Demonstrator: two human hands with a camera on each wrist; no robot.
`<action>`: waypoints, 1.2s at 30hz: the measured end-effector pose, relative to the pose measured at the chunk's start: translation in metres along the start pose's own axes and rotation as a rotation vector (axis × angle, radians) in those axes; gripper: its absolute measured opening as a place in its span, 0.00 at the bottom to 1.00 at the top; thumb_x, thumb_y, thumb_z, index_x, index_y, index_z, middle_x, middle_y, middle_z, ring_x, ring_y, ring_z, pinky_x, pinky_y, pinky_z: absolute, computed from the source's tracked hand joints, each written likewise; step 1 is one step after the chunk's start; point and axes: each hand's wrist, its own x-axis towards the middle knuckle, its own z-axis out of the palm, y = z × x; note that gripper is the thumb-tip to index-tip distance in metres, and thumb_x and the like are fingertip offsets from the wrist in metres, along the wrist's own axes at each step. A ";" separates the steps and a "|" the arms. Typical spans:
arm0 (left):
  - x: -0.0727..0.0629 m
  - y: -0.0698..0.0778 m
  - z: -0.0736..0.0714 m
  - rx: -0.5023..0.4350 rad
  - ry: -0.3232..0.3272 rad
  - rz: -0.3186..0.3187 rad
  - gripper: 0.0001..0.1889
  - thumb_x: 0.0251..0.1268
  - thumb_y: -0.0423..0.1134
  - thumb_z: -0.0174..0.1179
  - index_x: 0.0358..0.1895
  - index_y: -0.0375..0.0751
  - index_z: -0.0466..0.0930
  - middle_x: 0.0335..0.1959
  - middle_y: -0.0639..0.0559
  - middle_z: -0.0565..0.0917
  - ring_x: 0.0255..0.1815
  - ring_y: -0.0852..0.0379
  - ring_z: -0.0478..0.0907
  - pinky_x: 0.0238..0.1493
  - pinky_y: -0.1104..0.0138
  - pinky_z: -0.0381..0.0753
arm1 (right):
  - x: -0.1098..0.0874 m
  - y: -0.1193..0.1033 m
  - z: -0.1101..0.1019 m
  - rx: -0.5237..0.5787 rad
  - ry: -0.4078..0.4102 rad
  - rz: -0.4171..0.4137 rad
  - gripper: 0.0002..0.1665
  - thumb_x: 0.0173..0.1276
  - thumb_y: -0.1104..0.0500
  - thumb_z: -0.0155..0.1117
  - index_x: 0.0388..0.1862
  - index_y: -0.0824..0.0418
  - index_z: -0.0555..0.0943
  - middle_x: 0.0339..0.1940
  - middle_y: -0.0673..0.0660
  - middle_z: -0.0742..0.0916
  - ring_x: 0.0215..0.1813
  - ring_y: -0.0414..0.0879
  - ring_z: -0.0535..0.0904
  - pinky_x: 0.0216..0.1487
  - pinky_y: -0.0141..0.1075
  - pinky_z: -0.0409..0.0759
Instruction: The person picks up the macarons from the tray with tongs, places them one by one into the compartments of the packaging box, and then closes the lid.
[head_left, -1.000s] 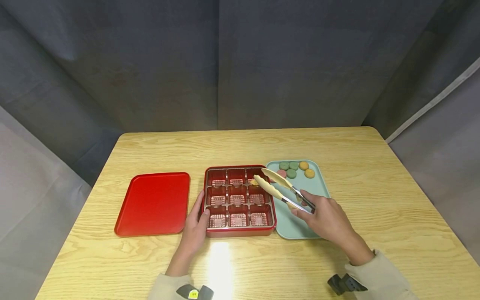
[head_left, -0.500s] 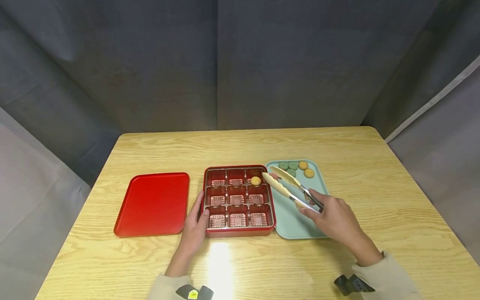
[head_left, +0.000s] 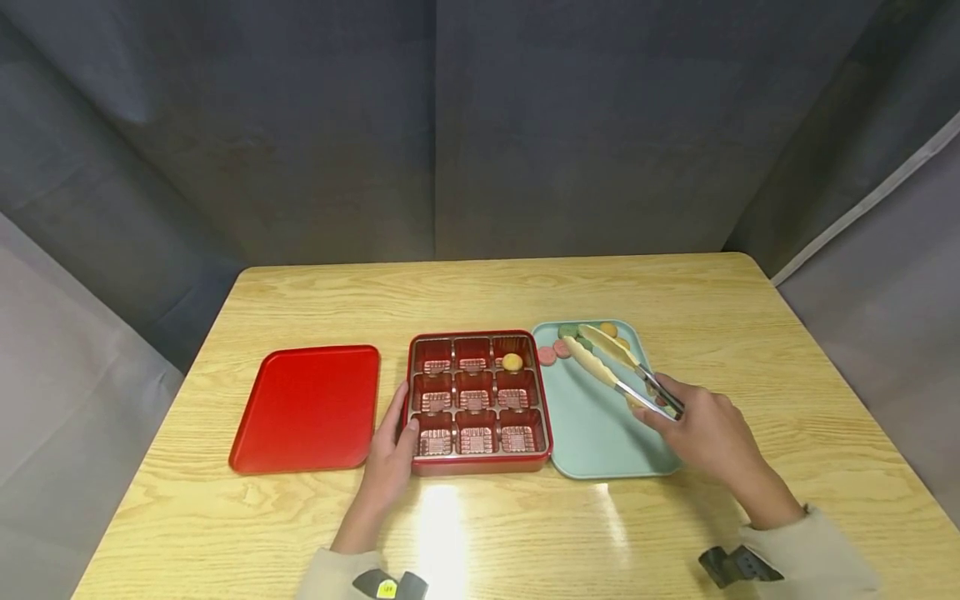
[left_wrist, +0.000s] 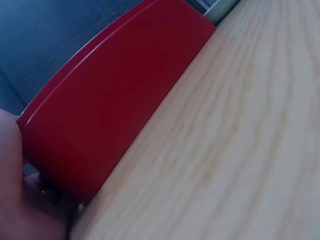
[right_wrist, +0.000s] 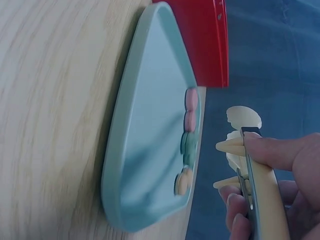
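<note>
My left hand [head_left: 390, 454] holds the front left corner of a red box [head_left: 480, 467] with a divided insert, its thumb at the rim and its fingers along the side. A yellow macaron [head_left: 512, 362] lies in the back right compartment. In my right hand [head_left: 708, 429] is a pair of tongs [head_left: 592, 364], their cream tips spread and holding nothing. The tips are over the back of a pale green tray [head_left: 600, 437], by green macarons [head_left: 567, 331]. Pink macarons [head_left: 547, 356] lie left of them, yellow macarons [head_left: 608, 329] right, partly hidden by the tongs.
A flat red lid or tray [head_left: 306, 408] lies on the wooden table [head_left: 480, 292] left of the box. The pale green tray stands against the box's right side. Grey curtains [head_left: 585, 125] hang behind the table and at both sides.
The tongs have let go of the yellow macaron, which stays in the box's back right compartment. My right hand has carried them rightward over the tray. My left hand has stayed put.
</note>
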 end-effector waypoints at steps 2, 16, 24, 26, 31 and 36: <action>0.001 -0.001 0.000 0.001 0.002 0.003 0.30 0.74 0.33 0.41 0.76 0.49 0.45 0.75 0.46 0.52 0.75 0.45 0.47 0.72 0.47 0.50 | 0.000 0.004 -0.001 0.000 -0.012 0.013 0.43 0.62 0.40 0.62 0.64 0.71 0.69 0.14 0.50 0.70 0.17 0.43 0.61 0.18 0.35 0.59; 0.003 -0.006 0.001 -0.029 0.001 0.002 0.30 0.74 0.32 0.41 0.76 0.48 0.46 0.75 0.46 0.53 0.75 0.45 0.48 0.71 0.47 0.51 | 0.002 0.034 -0.002 -0.028 -0.026 0.062 0.42 0.64 0.40 0.61 0.65 0.71 0.69 0.22 0.62 0.81 0.18 0.45 0.62 0.17 0.36 0.58; 0.012 -0.033 0.003 -0.032 0.015 0.029 0.30 0.74 0.36 0.42 0.76 0.55 0.46 0.75 0.52 0.52 0.76 0.49 0.46 0.72 0.48 0.49 | 0.003 0.048 -0.003 -0.056 -0.060 0.096 0.44 0.64 0.40 0.59 0.65 0.72 0.67 0.48 0.79 0.79 0.28 0.53 0.73 0.19 0.37 0.62; 0.011 -0.035 0.003 -0.025 0.020 0.038 0.30 0.74 0.37 0.42 0.76 0.56 0.46 0.75 0.52 0.52 0.76 0.49 0.46 0.72 0.48 0.49 | 0.003 0.050 -0.004 -0.058 -0.069 0.097 0.44 0.64 0.40 0.60 0.65 0.73 0.67 0.49 0.80 0.78 0.28 0.53 0.74 0.19 0.37 0.64; 0.011 -0.036 0.003 -0.015 0.033 0.051 0.30 0.74 0.37 0.42 0.75 0.56 0.47 0.75 0.52 0.53 0.75 0.49 0.47 0.72 0.47 0.50 | 0.006 0.052 -0.004 -0.070 -0.071 0.093 0.44 0.63 0.43 0.61 0.65 0.75 0.66 0.51 0.81 0.77 0.30 0.56 0.79 0.20 0.39 0.69; 0.011 -0.035 0.004 -0.030 0.026 0.057 0.30 0.74 0.36 0.42 0.75 0.57 0.47 0.75 0.53 0.53 0.75 0.50 0.47 0.72 0.48 0.50 | 0.008 0.053 -0.003 -0.085 -0.064 0.088 0.42 0.64 0.45 0.62 0.65 0.75 0.66 0.51 0.81 0.76 0.31 0.57 0.78 0.19 0.37 0.67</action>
